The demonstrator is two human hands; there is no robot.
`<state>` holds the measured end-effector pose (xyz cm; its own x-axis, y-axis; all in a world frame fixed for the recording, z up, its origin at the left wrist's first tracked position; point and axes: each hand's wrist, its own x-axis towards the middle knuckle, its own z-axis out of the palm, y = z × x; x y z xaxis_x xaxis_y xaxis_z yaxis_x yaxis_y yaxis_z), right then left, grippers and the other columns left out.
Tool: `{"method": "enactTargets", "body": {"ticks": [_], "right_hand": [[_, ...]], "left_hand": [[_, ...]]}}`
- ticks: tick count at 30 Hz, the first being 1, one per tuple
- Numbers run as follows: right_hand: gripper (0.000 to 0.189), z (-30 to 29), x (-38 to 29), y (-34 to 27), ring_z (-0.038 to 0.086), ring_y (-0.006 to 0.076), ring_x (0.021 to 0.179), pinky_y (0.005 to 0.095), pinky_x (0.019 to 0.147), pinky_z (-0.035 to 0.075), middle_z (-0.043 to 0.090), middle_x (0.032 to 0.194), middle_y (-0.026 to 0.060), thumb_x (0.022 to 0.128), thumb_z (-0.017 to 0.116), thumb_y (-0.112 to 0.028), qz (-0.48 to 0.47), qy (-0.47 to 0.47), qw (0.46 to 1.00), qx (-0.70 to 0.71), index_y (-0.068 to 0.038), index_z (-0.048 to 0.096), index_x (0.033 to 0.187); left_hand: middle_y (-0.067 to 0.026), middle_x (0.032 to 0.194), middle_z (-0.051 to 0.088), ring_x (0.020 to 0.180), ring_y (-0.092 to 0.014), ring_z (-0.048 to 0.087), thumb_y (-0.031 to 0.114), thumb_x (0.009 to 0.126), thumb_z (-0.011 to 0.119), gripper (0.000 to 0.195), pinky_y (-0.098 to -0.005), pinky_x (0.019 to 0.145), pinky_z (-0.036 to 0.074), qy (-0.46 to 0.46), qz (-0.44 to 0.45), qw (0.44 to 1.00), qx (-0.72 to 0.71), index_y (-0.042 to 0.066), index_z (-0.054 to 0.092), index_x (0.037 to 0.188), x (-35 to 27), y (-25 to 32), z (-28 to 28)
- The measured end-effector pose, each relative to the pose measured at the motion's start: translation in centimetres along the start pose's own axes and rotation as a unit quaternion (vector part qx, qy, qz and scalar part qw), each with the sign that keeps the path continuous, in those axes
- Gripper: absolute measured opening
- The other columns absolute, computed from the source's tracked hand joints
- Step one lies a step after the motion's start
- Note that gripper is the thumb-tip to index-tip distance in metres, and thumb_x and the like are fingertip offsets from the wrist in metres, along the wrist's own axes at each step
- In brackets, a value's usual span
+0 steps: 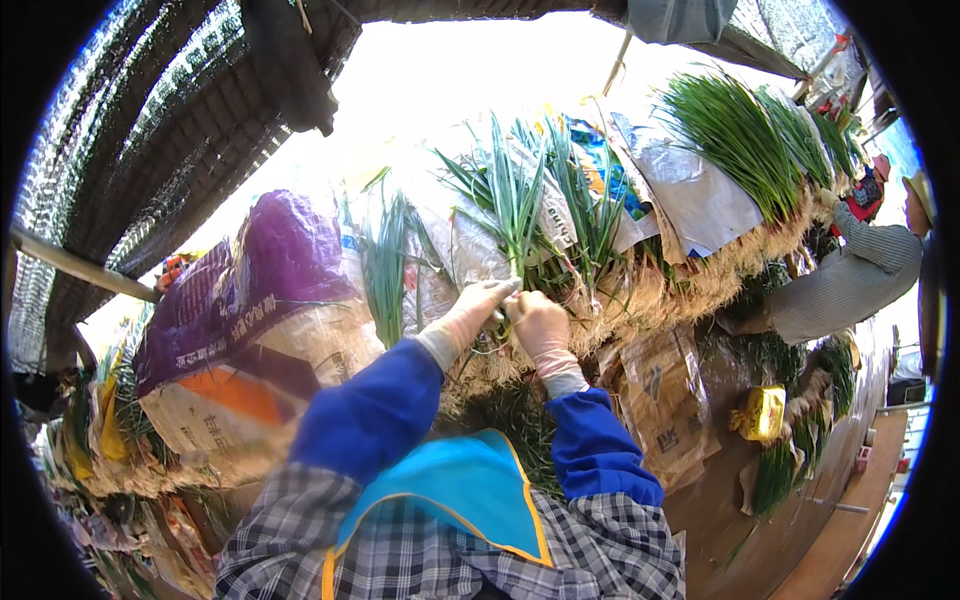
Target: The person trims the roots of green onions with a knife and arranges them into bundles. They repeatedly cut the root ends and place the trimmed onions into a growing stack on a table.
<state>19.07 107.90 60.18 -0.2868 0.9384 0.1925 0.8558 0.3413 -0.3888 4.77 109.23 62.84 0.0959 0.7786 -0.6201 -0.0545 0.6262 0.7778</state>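
My left hand (471, 309), in a pale glove, grips the lower stalk of a green onion plant (517, 217) whose leaves fan out away from me. Close against it, my right hand (541, 328), gloved too, has its fingers curled at the pale base of that plant. Their fingertips meet, so the exact grip is partly hidden. Under and beyond the hands runs a long row of tan roots (637, 300). More green onion leaves (577, 187) lie just right of the held plant, and another bunch (387, 262) is to the left.
Purple and tan printed sacks (255, 315) cover the row at left. A silvery sheet (694, 187) and tall green bunches (735, 142) lie at right. A co-worker (847, 277) leans over the row there. A flattened brown bag (664, 412) and yellow package (762, 412) lie on the floor.
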Motion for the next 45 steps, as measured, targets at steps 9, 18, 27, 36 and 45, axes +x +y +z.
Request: {"method": "enactTargets", "body": {"ticks": [9,18,27,36,45], "right_hand": [[0.048,1.5,-1.3,4.0,0.061,0.0167,0.076,0.0272,0.067,0.048,0.061,0.103,0.0109,0.092,0.05,-0.042,0.171,-0.319,0.701,0.614,-0.01,0.046,0.127],[0.033,5.0,3.5,1.9,0.061,0.0147,0.075,0.0283,0.063,0.047,0.062,0.081,0.0061,0.09,0.052,-0.031,0.276,-0.149,0.814,0.489,0.0,0.058,0.102],[0.042,4.7,-0.6,-2.3,0.058,0.0162,0.095,0.0322,0.083,0.047,0.061,0.104,0.0075,0.087,0.062,-0.03,0.334,-0.231,0.669,0.623,-0.005,0.053,0.119],[0.019,10.9,-1.9,-6.3,0.049,0.0099,0.055,0.0249,0.053,0.042,0.052,0.066,-0.0021,0.09,0.057,-0.03,0.445,0.089,0.375,0.808,-0.012,0.059,0.096],[0.03,4.8,0.7,0.5,0.041,0.0107,0.047,0.0303,0.042,0.033,0.042,0.058,-0.0035,0.098,0.04,-0.031,0.307,0.033,0.581,0.753,-0.012,0.052,0.079]], "left_hand": [[0.001,0.075,0.058,0.063,-0.006,0.05,0.013,0.088,0.059,0.015,-0.0198,0.059,0.041,-0.011,0.116,0.984,-0.136,0.003,0.064,0.098,-2.6,-4.8,-3.6],[0.0025,0.069,0.055,0.058,-0.005,0.048,0.021,0.09,0.055,0.019,-0.0191,0.051,0.04,0.005,0.045,0.987,-0.152,0.006,0.06,0.101,-5.3,-6.1,-4.7],[-0.0021,0.061,0.055,0.048,-0.008,0.048,0.023,0.094,0.049,0.016,-0.0204,0.044,0.038,-0.021,0.01,0.975,-0.223,0.008,0.056,0.091,-7.2,-11.2,-4.5],[-0.0008,0.062,0.052,0.052,-0.009,0.046,0.025,0.096,0.046,0.025,-0.0253,0.049,0.038,0.2,0.22,0.955,0.002,0.006,0.055,0.082,-4.7,-15.3,-1.9],[0.0027,0.051,0.041,0.041,-0.009,0.039,0.032,0.097,0.043,0.028,-0.0239,0.04,0.036,-0.036,0.138,0.902,-0.406,0.007,0.054,0.102,-9.9,-10.5,-2.6]]}}
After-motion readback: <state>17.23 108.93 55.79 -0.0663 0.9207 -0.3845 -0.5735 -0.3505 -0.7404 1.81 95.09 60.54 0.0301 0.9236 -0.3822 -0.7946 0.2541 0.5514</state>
